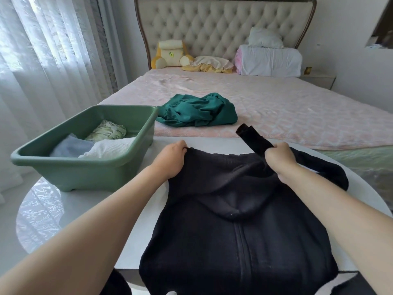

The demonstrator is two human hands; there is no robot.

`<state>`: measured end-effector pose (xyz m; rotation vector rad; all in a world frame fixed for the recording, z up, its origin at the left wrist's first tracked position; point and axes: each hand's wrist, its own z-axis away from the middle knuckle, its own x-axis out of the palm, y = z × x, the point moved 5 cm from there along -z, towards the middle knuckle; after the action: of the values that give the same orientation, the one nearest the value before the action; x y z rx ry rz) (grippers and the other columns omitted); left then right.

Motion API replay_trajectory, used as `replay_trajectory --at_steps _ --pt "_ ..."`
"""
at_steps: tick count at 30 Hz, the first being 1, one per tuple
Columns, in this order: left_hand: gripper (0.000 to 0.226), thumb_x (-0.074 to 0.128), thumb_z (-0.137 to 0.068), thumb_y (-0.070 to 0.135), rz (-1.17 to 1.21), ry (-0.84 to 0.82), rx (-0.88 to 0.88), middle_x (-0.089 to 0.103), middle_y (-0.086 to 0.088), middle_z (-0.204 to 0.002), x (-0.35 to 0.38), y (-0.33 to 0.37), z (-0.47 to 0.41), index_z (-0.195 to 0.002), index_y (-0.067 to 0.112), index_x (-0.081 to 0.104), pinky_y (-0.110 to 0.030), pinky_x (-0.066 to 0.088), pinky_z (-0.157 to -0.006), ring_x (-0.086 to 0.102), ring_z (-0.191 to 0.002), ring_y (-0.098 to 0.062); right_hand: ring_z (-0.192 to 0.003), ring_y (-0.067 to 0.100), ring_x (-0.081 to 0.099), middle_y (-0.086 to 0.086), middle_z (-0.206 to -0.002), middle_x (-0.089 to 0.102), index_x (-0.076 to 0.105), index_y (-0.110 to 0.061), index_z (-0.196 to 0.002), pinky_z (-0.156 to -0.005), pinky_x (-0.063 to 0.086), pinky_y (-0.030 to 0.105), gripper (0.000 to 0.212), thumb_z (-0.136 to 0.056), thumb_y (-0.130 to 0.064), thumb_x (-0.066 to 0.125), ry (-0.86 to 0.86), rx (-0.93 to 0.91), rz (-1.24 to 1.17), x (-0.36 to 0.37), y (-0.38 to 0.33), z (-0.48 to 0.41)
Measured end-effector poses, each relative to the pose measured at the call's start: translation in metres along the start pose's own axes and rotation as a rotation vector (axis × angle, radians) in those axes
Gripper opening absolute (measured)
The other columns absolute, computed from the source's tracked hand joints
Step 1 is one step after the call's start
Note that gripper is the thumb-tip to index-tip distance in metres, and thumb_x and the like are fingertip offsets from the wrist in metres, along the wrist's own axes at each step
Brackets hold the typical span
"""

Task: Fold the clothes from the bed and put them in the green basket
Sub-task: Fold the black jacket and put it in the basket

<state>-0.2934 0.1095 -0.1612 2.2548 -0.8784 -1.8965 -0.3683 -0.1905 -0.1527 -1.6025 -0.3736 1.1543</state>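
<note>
Left hand [170, 159] and right hand [279, 158] curl fingers [181, 145] round a fuzzy black hoodie [244, 231]; left of them, a smooth rectangular green basket [85, 173].

The green basket [85, 171] blocks the worktop [70, 201] at 10 o'clock and the black hoodie [244, 220] covers its middle, leaving a bare lane at 8 o'clock, while a teal garment [197, 111] lies at 12 o'clock on the bed [297, 107]
</note>
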Motion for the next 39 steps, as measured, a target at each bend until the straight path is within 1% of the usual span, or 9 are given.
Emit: replay_trajectory --at_steps 4,9,15,19,25,27,31,35,39 --pt "0.021 0.037 -0.104 0.022 -0.133 -0.113 -0.071 0.063 -0.01 -0.109 0.012 -0.004 -0.002 -0.117 0.014 0.052 -0.042 0.05 -0.08 0.058 -0.092 -0.028 -0.107 0.034 0.052 0.01 -0.136 0.036 0.023 -0.014 -0.148 -0.076 0.057 0.044 0.07 -0.086 -0.006 0.056 -0.026 0.076 0.305 0.0 0.016 0.007" --pt "0.031 0.056 -0.089 0.013 -0.416 0.006 0.233 0.051 -0.002 -0.119 0.015 0.021 0.0 -0.119 0.022 0.052 -0.034 0.036 -0.093 0.047 -0.11 -0.026 -0.147 0.028 0.022 0.004 -0.16 0.023 0.029 -0.024 -0.154 -0.118 0.022 0.045 0.088 -0.074 -0.004 0.058 -0.181 -0.67 0.863 0.032 -0.011 0.032" --pt "0.05 0.062 -0.069 0.075 -0.257 -0.364 0.349 0.048 0.011 -0.102 0.03 0.043 0.028 -0.099 0.035 0.056 -0.032 0.043 -0.085 0.046 -0.099 -0.011 -0.101 0.015 0.052 -0.011 -0.096 0.052 0.056 -0.031 -0.1 -0.123 0.011 0.042 0.031 -0.079 -0.008 0.059 -0.398 -0.92 1.002 0.061 -0.017 0.051" --pt "0.03 0.067 -0.078 0.038 -0.201 -0.277 0.416 0.055 0.012 -0.106 0.024 0.048 0.039 -0.107 0.032 0.064 -0.035 0.05 -0.083 0.054 -0.103 -0.013 -0.072 0.017 0.043 -0.01 -0.082 0.045 0.047 -0.026 -0.08 -0.104 0.034 0.034 0.027 -0.074 -0.001 0.052 -0.274 -1.05 1.08 0.051 -0.035 0.055" --pt "0.015 0.064 -0.09 0.042 0.241 -0.402 0.137 0.071 0.021 -0.1 0.017 0.042 0.044 -0.094 0.036 0.077 -0.023 0.05 -0.091 0.063 -0.095 0.001 -0.074 0.012 0.055 -0.011 -0.074 0.061 0.062 -0.026 -0.076 -0.101 0.036 0.039 0.01 -0.074 -0.035 0.065 -0.644 -0.497 1.377 0.042 -0.021 0.06" --pt "0.02 0.057 -0.097 0.027 0.228 -0.222 0.094 0.07 0.018 -0.107 0.004 0.028 0.032 -0.105 0.03 0.075 -0.018 0.044 -0.093 0.061 -0.102 0.0 -0.074 0.016 0.06 -0.009 -0.069 0.064 0.067 -0.022 -0.064 -0.091 0.044 0.038 0.045 -0.073 -0.066 0.06 -0.685 -0.319 1.196 0.04 -0.021 0.058" --pt "0.054 0.036 -0.09 -0.009 0.056 -0.092 0.02 0.06 -0.001 -0.129 -0.009 -0.004 0.014 -0.13 0.018 0.061 -0.019 0.035 -0.099 0.051 -0.12 -0.016 -0.078 0.019 0.063 -0.004 -0.074 0.067 0.07 -0.016 -0.067 -0.086 0.05 0.039 0.07 -0.096 -0.069 0.034 -0.387 -0.601 0.976 0.052 -0.041 0.052" --pt "0.054 0.04 -0.085 -0.006 -0.08 -0.275 0.001 0.057 0.0 -0.133 0.007 -0.023 0.006 -0.125 0.018 0.066 -0.034 0.037 -0.11 0.046 -0.128 -0.022 -0.121 0.025 0.054 0.001 -0.127 0.055 0.059 -0.024 -0.132 -0.103 0.044 0.043 0.042 -0.097 -0.048 0.054 -0.486 -0.593 0.862 0.087 -0.021 0.05" --pt "0.033 0.041 -0.086 0.001 0.074 -0.17 -0.04 0.067 0.001 -0.099 0.001 -0.014 -0.003 -0.095 0.014 0.071 -0.025 0.046 -0.077 0.058 -0.095 -0.018 -0.119 0.028 0.05 0.006 -0.122 0.053 0.061 -0.02 -0.118 -0.099 0.043 0.04 0.034 -0.097 -0.045 0.056 -0.462 -0.537 0.798 0.099 -0.014 0.036"
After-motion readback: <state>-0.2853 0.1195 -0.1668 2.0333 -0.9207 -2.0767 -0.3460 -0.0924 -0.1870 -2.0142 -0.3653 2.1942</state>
